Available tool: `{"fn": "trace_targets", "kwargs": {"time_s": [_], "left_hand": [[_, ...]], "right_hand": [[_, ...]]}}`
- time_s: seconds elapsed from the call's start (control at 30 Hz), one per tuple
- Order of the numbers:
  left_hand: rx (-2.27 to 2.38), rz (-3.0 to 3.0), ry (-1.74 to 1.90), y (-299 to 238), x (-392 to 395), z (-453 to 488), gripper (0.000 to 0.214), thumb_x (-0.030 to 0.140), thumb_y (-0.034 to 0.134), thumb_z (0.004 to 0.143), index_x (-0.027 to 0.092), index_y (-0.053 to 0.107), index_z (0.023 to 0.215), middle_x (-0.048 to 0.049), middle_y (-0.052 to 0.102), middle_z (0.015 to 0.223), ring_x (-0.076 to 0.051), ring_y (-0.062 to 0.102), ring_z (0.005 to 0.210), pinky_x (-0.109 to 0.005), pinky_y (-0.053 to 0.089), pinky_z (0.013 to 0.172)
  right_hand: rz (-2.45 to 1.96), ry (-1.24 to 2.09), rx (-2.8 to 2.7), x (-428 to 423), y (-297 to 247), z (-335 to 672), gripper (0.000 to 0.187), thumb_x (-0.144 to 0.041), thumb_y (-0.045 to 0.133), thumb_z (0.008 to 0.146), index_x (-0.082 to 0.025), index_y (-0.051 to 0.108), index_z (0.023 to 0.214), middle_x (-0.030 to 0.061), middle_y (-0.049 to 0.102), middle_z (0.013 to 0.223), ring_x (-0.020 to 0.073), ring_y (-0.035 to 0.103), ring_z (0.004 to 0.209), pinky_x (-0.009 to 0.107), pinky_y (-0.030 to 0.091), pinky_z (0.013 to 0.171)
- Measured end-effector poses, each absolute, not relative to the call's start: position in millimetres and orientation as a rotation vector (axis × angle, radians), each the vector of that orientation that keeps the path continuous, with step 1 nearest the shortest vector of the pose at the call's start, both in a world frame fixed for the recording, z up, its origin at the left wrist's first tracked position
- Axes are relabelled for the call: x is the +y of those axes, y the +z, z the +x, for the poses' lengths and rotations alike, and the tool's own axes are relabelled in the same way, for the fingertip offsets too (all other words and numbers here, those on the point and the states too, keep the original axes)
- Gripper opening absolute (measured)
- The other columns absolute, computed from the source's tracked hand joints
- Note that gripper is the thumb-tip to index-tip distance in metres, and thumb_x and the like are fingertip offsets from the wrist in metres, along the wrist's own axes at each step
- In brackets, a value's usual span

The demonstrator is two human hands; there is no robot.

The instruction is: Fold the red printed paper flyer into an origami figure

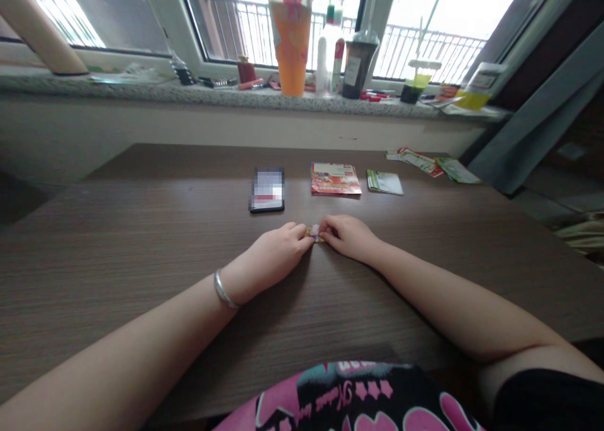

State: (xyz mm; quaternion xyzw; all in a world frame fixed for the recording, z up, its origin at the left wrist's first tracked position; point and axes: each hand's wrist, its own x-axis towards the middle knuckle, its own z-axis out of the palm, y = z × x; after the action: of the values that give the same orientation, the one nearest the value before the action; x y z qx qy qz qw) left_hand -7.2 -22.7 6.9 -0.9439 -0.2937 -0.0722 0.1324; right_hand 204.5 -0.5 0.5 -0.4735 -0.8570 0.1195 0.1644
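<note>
Both of my hands rest on the brown wooden table (pixel 141 261) and meet at its middle. My left hand (pixel 276 251), with a silver bangle on the wrist, pinches one end of a small colourful folded paper (pixel 314 232). My right hand (pixel 348 235) pinches the other end with curled fingers. The paper lies low on the tabletop between the fingertips and is mostly hidden by them.
Beyond the hands lie a phone (pixel 267 189), a red printed sheet (pixel 335 179), a green-white leaflet (pixel 385 182) and more leaflets (pixel 425 162) at the far right. The stone windowsill (pixel 141 91) holds an orange cup (pixel 290 41), a white bottle (pixel 330 47), a dark drink cup (pixel 357 63) and small items.
</note>
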Motion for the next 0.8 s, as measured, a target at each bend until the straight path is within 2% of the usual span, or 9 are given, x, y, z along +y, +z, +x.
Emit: {"fn": "trace_targets", "kwargs": {"time_s": [0.43,0.63,0.8], "left_hand": [[-0.868,-2.768,-0.196,9.3,-24.5,-5.2,0.022,0.008,0.046,0.088,0.014,0.063,0.102,-0.0094,0.057,0.097,-0.021,0.052,0.086,-0.032,0.049,0.078],[-0.889,-2.787,-0.171,14.0,-23.7,-9.0,0.030,0.010,0.048,0.087,0.018,0.063,0.111,-0.0088,0.059,0.099,-0.021,0.054,0.088,-0.032,0.049,0.079],[-0.921,-2.840,-0.089,24.1,-25.4,-12.9,0.041,0.009,0.050,0.083,0.021,0.061,0.122,-0.0085,0.060,0.103,-0.020,0.056,0.093,-0.031,0.049,0.082]], "right_hand": [[-1.386,0.237,-2.456,-5.0,3.6,200.4,0.008,-0.025,0.056,0.083,-0.020,0.060,0.087,0.0007,0.065,0.077,0.0150,0.055,0.069,0.025,0.032,0.061],[-1.437,0.318,-2.439,-3.7,3.0,205.9,0.011,-0.030,0.059,0.084,-0.019,0.061,0.087,0.0012,0.065,0.077,0.0133,0.052,0.067,0.024,0.029,0.057],[-1.338,0.400,-2.469,-0.5,0.8,215.3,0.010,-0.027,0.058,0.086,-0.018,0.062,0.086,0.0006,0.062,0.074,0.0117,0.049,0.064,0.023,0.028,0.058]]}}
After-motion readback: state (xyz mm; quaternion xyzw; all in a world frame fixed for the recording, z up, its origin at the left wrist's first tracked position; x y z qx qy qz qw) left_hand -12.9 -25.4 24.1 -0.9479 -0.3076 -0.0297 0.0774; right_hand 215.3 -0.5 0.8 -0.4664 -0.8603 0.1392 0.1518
